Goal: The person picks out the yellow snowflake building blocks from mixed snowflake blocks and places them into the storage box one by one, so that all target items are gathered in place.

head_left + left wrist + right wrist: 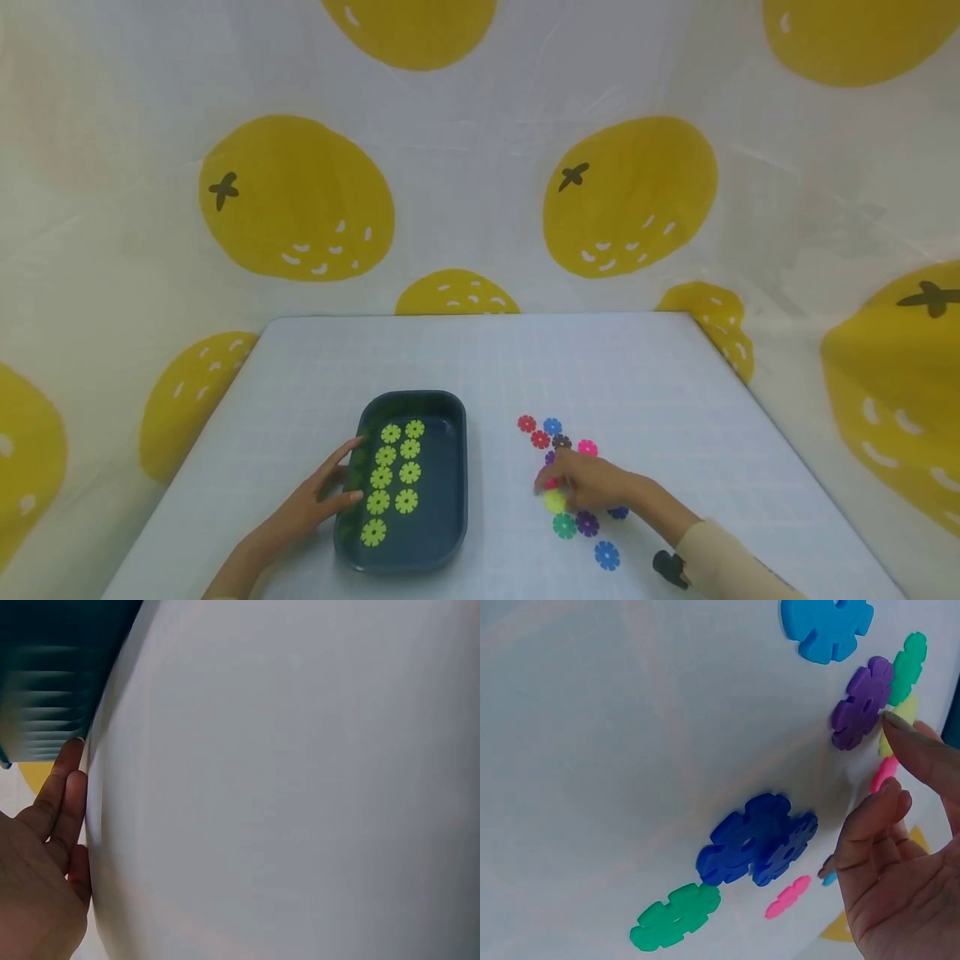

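Observation:
A dark teal tray (452,533) stands left of centre, with several yellow-green flower-shaped discs (406,501) lying in two columns in it. My left hand (309,497) rests against the tray's left side, thumb and fingers spread along the rim. In the left wrist view, fairly straight fingers (70,802) reach the ribbed outer wall. Over the loose discs on the right, my right hand (596,481) hovers with bent fingers. Its thumb (919,750) overlaps a yellow-green disc (905,712) in the right wrist view, close beside a purple disc (864,705).
Around the right hand lie red (527,424), blue (607,555), green (564,526) and pink (588,448) discs on the white tablecloth (495,367). Two dark blue discs (742,840) overlap. Behind the table hangs a fruit-print cloth (465,208).

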Available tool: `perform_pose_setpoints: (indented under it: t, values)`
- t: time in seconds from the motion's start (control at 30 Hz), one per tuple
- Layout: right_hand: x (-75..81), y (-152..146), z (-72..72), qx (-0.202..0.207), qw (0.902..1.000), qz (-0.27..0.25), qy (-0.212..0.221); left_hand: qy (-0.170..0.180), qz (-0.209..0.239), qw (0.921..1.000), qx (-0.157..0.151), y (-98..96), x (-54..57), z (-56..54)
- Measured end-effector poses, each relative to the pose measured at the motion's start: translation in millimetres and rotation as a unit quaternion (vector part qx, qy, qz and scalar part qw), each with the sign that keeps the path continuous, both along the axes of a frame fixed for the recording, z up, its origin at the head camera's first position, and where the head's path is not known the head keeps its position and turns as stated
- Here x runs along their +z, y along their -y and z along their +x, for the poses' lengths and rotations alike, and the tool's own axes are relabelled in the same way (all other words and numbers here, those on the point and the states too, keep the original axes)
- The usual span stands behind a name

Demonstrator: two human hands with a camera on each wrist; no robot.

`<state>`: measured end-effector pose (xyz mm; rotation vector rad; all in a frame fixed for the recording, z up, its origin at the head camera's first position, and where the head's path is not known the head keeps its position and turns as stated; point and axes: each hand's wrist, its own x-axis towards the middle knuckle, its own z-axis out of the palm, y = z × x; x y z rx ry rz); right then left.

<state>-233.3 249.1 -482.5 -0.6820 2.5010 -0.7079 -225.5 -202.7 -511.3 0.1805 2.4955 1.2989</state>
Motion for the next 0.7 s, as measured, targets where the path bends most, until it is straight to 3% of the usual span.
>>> perform_pose_setpoints:
  t: [0.37,0.57,0.7]
  values:
    - [3.5,-5,5.4,-0.024,0.9996,0.001,-0.014,-0.008,0.013,0.9998,-0.012,0.1,1.6,0.1]
    - [-2.2,-4,10.3,-0.065,0.9978,0.006,-0.016,-0.014,0.017,0.9997,-0.014,1.0,-0.8,0.5]
    - [-6.7,-3,13.4,-0.067,0.9975,-0.003,-0.021,-0.011,0.018,0.9997,-0.009,1.1,-2.2,0.5]
